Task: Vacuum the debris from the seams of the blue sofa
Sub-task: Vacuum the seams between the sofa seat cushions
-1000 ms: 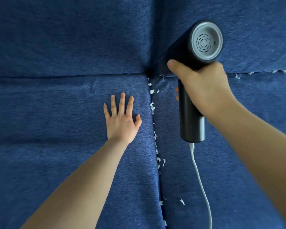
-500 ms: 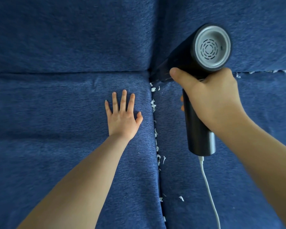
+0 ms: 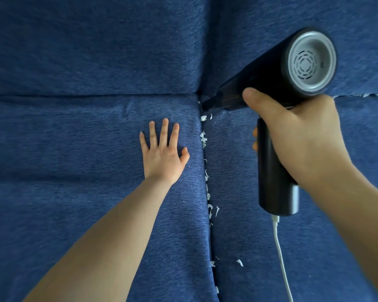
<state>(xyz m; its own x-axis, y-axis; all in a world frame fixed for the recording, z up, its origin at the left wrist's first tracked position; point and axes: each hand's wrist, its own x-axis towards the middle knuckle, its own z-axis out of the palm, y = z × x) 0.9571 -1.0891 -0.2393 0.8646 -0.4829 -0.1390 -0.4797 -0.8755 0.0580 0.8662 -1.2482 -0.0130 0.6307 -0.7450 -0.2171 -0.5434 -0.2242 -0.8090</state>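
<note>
On the blue sofa (image 3: 74, 51), the left hand (image 3: 163, 155) presses flat beside the seam while the right hand (image 3: 301, 136) grips the vacuum (image 3: 268, 83), nozzle at the seam's top corner; next, draw it down along the white scraps (image 3: 203, 139).

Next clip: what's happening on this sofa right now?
A person is vacuuming the blue fabric sofa. The right hand grips a black handheld vacuum with a white cord, its nozzle in the corner where the seams meet. The left hand lies flat on the left seat cushion. White paper-like scraps line the seam between the seat cushions, not yet cleared.
</note>
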